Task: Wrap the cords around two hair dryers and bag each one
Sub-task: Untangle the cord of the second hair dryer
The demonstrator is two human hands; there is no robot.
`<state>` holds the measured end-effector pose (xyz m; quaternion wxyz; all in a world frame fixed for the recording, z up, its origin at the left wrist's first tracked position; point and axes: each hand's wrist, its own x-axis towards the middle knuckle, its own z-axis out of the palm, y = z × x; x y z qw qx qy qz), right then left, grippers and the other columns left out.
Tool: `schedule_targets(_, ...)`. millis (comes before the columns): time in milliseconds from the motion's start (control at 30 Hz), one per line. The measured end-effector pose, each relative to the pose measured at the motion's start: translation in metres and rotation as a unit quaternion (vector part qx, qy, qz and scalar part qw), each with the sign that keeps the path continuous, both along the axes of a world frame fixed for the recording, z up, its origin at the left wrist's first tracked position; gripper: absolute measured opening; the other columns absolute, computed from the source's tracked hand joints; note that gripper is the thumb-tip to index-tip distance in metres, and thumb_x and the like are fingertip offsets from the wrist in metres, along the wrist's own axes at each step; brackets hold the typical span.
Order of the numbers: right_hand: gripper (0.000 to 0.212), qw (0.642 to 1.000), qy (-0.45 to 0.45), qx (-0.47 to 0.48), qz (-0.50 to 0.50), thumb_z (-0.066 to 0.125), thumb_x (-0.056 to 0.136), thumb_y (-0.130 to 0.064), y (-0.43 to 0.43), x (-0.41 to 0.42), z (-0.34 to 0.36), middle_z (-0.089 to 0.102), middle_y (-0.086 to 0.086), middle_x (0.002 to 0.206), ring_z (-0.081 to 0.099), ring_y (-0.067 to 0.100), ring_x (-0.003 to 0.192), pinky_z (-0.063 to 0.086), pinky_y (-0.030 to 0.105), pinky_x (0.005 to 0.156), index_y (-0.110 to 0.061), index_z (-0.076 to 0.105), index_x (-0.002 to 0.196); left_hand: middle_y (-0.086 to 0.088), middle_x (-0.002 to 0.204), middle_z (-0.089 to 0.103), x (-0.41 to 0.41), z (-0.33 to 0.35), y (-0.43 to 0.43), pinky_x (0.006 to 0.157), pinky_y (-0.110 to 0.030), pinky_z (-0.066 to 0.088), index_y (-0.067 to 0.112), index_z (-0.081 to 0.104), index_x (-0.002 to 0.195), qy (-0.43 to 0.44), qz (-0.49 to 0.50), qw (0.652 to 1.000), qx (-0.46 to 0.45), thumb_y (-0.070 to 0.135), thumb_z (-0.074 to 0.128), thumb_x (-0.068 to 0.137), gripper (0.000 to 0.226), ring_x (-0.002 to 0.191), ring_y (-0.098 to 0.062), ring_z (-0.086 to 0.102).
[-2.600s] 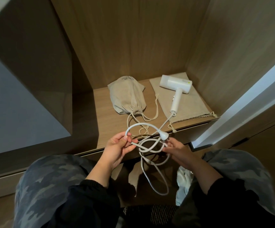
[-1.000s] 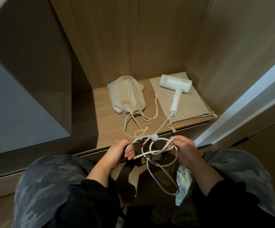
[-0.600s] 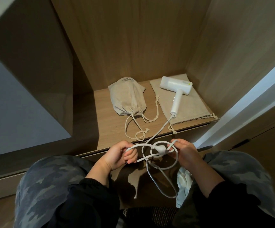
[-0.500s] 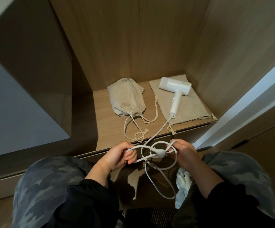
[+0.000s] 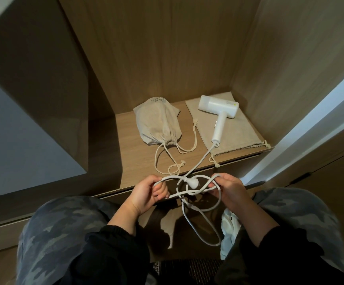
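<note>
A white hair dryer [image 5: 218, 109] lies on a flat beige drawstring bag [image 5: 237, 132] at the shelf's right. Its white cord [image 5: 199, 161] runs down off the shelf edge into loose loops between my hands, with the plug [image 5: 191, 183] in the middle of them. My left hand [image 5: 146, 192] grips one end of the loops. My right hand [image 5: 229, 189] grips the other end. One long loop hangs down below them. A second beige bag [image 5: 158, 122], filled and drawn shut, lies at the shelf's left with its strings trailing forward.
The wooden shelf [image 5: 138, 159] sits in a niche with wood walls at the back and right. A dark panel [image 5: 33, 83] stands to the left. A white door edge [image 5: 302, 130] runs along the right. My knees in camouflage trousers are in the foreground.
My hands have gathered the cord into wider loops and spread slightly apart. The plug has moved from near my right hand to the middle of the loops.
</note>
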<state>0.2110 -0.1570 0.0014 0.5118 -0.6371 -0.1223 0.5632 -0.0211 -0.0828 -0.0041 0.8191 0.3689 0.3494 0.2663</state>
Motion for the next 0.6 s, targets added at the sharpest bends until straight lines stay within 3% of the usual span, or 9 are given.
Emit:
schedule_targets(133, 0.014, 0.997, -0.063, 0.019, 0.032, 0.055, 0.088, 0.001, 0.0, -0.005, 0.004, 0.063, 0.023, 0.086, 0.062, 0.033, 0.081, 0.051, 0.046, 0.085, 0.002, 0.068, 0.093, -0.004, 0.046, 0.036, 0.005, -0.001, -0.002, 0.075, -0.036, 0.043, 0.013, 0.044, 0.046, 0.142, -0.046, 0.985, 0.087, 0.014, 0.041, 0.097, 0.05, 0.048, -0.02, 0.045)
schedule_targets(233, 0.013, 0.99, -0.117, 0.027, 0.074, 0.057, 0.088, -0.005, -0.001, -0.005, 0.007, 0.068, 0.016, 0.083, 0.066, 0.028, 0.077, 0.054, 0.037, 0.073, -0.004, 0.071, 0.089, -0.002, 0.052, 0.05, 0.023, 0.002, -0.01, 0.074, -0.028, 0.042, 0.013, 0.054, 0.053, 0.263, -0.062, 0.948, 0.167, 0.015, 0.047, 0.097, 0.045, 0.054, -0.012, 0.05)
schedule_targets(367, 0.013, 0.989, -0.106, 0.027, 0.1, 0.058, 0.087, -0.001, 0.0, -0.002, 0.008, 0.069, 0.018, 0.088, 0.067, 0.028, 0.078, 0.053, 0.033, 0.067, -0.003, 0.068, 0.094, -0.004, 0.074, 0.056, 0.045, -0.003, -0.015, 0.068, -0.024, 0.038, 0.022, 0.061, 0.059, 0.369, -0.073, 0.895, 0.239, 0.025, 0.056, 0.094, 0.035, 0.068, -0.012, 0.05)
schedule_targets(433, 0.014, 0.987, -0.112, 0.032, 0.11, 0.057, 0.087, 0.001, 0.0, 0.001, 0.006, 0.068, 0.019, 0.091, 0.067, 0.029, 0.082, 0.053, 0.034, 0.071, -0.003, 0.069, 0.093, -0.004, 0.08, 0.055, 0.048, -0.006, -0.012, 0.067, -0.023, 0.037, 0.018, 0.053, 0.059, 0.362, -0.045, 0.904, 0.224, 0.023, 0.058, 0.093, 0.035, 0.072, -0.011, 0.051)
schedule_targets(500, 0.015, 0.987, -0.102, 0.04, 0.118, 0.057, 0.087, 0.002, 0.0, 0.002, 0.003, 0.068, 0.021, 0.095, 0.067, 0.032, 0.089, 0.054, 0.038, 0.079, -0.005, 0.07, 0.091, -0.005, 0.095, 0.057, 0.048, -0.008, -0.01, 0.076, -0.027, 0.039, 0.015, 0.048, 0.06, 0.326, -0.031, 0.929, 0.174, 0.02, 0.058, 0.093, 0.035, 0.089, -0.014, 0.053)
schedule_targets(600, 0.016, 0.987, -0.08, 0.055, 0.128, 0.054, 0.087, 0.006, 0.0, 0.001, 0.006, 0.068, 0.02, 0.091, 0.067, 0.029, 0.086, 0.053, 0.036, 0.079, -0.001, 0.068, 0.089, 0.001, 0.112, 0.06, 0.048, -0.01, -0.01, 0.086, -0.034, 0.044, 0.017, 0.059, 0.073, 0.264, -0.055, 0.961, 0.07, 0.024, 0.057, 0.094, 0.022, 0.106, -0.02, 0.055)
